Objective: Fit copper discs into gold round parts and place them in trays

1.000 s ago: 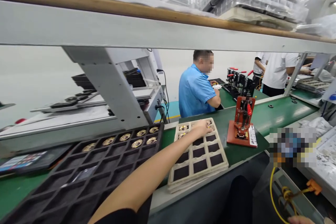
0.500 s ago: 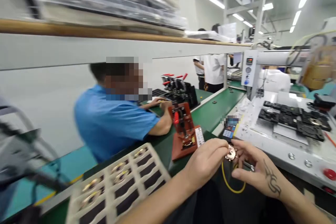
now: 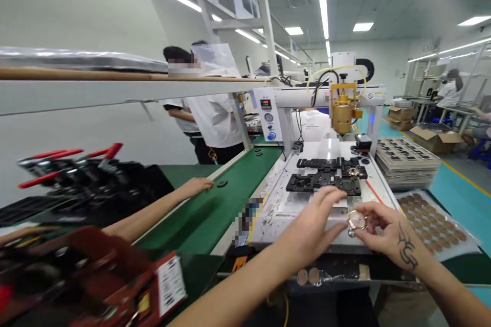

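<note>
A small round rose-gold watch case [image 3: 357, 220] is pinched between the thumb and fingers of my right hand [image 3: 389, 235], in front of the white machine. My left hand [image 3: 312, 225] is just left of it, fingers and thumb apart, holding nothing; its thumb tip comes close to the case's edge. Beyond both hands, black fixture blocks [image 3: 326, 176] lie on the machine's white bed [image 3: 274, 214]. One block at the right bears a shiny metallic part [image 3: 353, 171].
A gold dispensing head [image 3: 342, 112] hangs above the bed. At right are a sheet of round brown discs [image 3: 431, 222] and stacked trays [image 3: 406, 161]. A co-worker's hand [image 3: 197, 185] reaches over the green conveyor [image 3: 238, 191] near a dark part. A red clamp fixture [image 3: 126, 276] stands front left.
My view has swung right toward the machine. My left hand has come off the watch case and opened, while my right hand keeps hold. A co-worker's arm now extends over the conveyor.
</note>
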The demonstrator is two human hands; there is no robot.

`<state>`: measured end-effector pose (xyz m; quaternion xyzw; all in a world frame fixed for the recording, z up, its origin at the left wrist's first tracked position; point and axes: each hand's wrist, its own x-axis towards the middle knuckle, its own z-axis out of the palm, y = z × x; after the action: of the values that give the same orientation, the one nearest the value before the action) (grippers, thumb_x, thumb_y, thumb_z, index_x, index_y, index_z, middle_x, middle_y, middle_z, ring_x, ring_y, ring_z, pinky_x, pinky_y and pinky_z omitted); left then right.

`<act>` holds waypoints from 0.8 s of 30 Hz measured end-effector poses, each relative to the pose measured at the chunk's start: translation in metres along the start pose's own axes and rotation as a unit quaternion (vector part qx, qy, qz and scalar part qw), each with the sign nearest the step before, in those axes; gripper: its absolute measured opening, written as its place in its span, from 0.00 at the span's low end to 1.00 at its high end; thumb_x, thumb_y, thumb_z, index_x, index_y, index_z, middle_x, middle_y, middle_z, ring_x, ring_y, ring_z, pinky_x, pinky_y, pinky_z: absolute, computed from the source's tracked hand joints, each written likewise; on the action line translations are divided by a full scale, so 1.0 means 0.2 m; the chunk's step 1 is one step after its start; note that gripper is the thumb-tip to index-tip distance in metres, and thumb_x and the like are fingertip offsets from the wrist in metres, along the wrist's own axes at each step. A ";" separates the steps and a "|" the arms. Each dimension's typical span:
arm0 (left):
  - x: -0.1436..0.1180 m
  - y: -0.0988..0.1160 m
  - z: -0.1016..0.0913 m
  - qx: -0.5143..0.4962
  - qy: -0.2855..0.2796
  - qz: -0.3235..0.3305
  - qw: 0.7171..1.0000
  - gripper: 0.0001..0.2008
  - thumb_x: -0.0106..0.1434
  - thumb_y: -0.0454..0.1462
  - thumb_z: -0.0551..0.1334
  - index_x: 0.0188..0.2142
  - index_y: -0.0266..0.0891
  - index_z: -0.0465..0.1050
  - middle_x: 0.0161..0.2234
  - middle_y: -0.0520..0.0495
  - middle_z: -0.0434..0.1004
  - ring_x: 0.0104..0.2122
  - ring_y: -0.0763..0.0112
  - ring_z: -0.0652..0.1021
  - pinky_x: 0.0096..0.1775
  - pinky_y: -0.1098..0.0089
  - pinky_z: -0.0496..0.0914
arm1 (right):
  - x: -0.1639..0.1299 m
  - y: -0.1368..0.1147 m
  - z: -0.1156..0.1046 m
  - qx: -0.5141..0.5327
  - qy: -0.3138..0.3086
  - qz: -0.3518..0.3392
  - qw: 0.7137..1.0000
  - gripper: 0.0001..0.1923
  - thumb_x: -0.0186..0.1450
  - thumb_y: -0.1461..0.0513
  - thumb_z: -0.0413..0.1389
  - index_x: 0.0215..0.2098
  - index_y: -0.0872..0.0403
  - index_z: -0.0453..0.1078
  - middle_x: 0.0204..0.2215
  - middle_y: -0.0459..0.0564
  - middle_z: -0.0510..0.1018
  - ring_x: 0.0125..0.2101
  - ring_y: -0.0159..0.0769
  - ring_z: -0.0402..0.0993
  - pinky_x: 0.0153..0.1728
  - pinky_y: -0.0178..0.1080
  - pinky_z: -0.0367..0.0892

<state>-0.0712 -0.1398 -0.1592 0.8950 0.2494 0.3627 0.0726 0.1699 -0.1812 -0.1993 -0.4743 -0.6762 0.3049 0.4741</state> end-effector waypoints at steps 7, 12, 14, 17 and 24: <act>0.79 -0.36 0.19 0.055 -0.167 -0.158 0.972 0.13 0.70 0.41 0.70 0.49 0.34 0.80 0.52 0.35 0.81 0.56 0.49 0.79 0.60 0.50 0.74 | 0.03 0.05 -0.44 -0.052 0.133 0.024 0.989 0.22 0.64 0.49 0.70 0.50 0.53 0.79 0.29 0.46 0.79 0.28 0.38 0.72 0.28 0.39 0.72; 0.96 -0.50 0.32 0.078 -0.302 -0.213 0.926 0.13 0.73 0.43 0.70 0.48 0.36 0.80 0.49 0.43 0.83 0.47 0.58 0.83 0.51 0.53 0.80 | -0.09 0.11 -0.58 -0.058 0.154 0.038 0.986 0.27 0.64 0.45 0.70 0.53 0.52 0.79 0.35 0.51 0.83 0.33 0.42 0.78 0.31 0.40 0.76; 0.98 -0.51 0.34 0.077 -0.328 -0.224 0.914 0.13 0.74 0.44 0.69 0.49 0.36 0.80 0.49 0.44 0.83 0.46 0.59 0.84 0.50 0.55 0.81 | -0.09 0.14 -0.61 -0.061 0.158 0.041 0.985 0.27 0.64 0.45 0.70 0.54 0.52 0.79 0.34 0.51 0.83 0.33 0.42 0.79 0.31 0.40 0.76; 1.02 -0.50 0.36 0.064 -0.333 -0.235 0.911 0.13 0.74 0.43 0.69 0.50 0.36 0.80 0.49 0.44 0.83 0.45 0.59 0.84 0.48 0.56 0.81 | 0.01 0.18 -0.61 -0.071 0.161 0.021 0.984 0.25 0.65 0.46 0.69 0.53 0.52 0.78 0.30 0.48 0.80 0.30 0.41 0.76 0.31 0.41 0.74; 0.95 -0.43 0.22 -0.032 -0.168 -0.235 0.957 0.12 0.72 0.42 0.69 0.48 0.35 0.80 0.47 0.43 0.86 0.45 0.61 0.85 0.48 0.60 0.80 | 0.52 0.31 -0.44 -0.104 0.072 -0.032 0.991 0.21 0.65 0.48 0.66 0.47 0.54 0.75 0.35 0.50 0.80 0.31 0.39 0.73 0.33 0.41 0.71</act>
<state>0.0418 0.0324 -0.1011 0.8562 0.4252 0.1874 0.2257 0.2622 -0.0654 -0.1843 -0.5200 -0.6830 0.1831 0.4792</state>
